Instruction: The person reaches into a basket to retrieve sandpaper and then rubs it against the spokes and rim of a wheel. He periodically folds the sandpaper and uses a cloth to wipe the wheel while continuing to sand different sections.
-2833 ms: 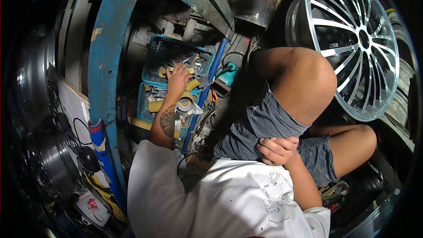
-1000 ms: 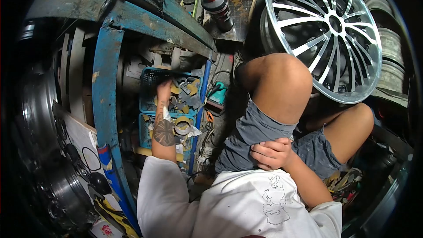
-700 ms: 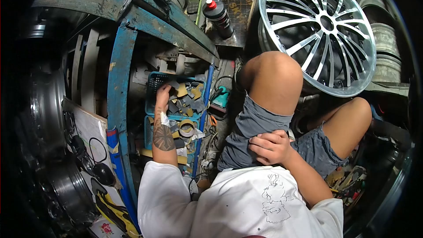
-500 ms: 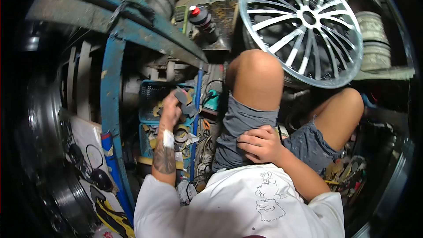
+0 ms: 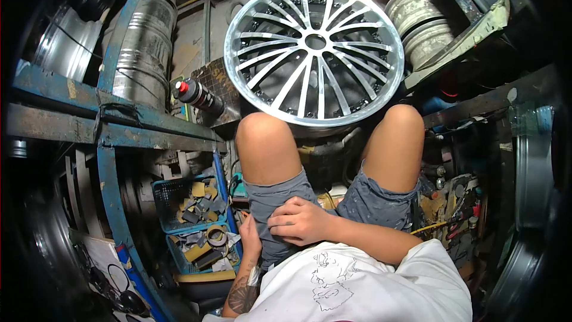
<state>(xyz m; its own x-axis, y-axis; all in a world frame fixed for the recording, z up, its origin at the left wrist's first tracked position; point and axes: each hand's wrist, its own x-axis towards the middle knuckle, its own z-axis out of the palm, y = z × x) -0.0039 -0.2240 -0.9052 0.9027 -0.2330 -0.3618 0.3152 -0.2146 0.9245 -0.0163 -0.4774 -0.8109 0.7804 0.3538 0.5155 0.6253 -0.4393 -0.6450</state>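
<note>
My left hand [image 5: 251, 237] is low beside the outer side of my left thigh, its fingers drawn together; whatever they hold is hidden. Over the grey shorts [image 5: 277, 194] on that thigh rests my right hand [image 5: 301, 220], fingers slightly bent and a little apart, with nothing seen in it. Left of my left hand, a blue basket [image 5: 156, 194] holds grey and tan abrasive pieces [image 5: 202, 206]. A second blue basket [image 5: 173, 256] below it contains a tape roll [image 5: 216, 236] and scraps. In front of my knees lies a multi-spoke wheel rim [image 5: 238, 21], face up.
A dark bottle with a red cap [image 5: 199, 96] leans by the rim's left side. Blue metal frame bars [image 5: 113, 191] cross the left side. Stacked rims [image 5: 143, 53] stand at upper left, others [image 5: 420, 24] at upper right. Tools and scraps [image 5: 456, 203] fill a shelf at right.
My left hand has come back from the upper basket, where it had grey pieces, to beside my thigh. My right hand stays on the thigh. The view has swung, so the rim appears further left.
</note>
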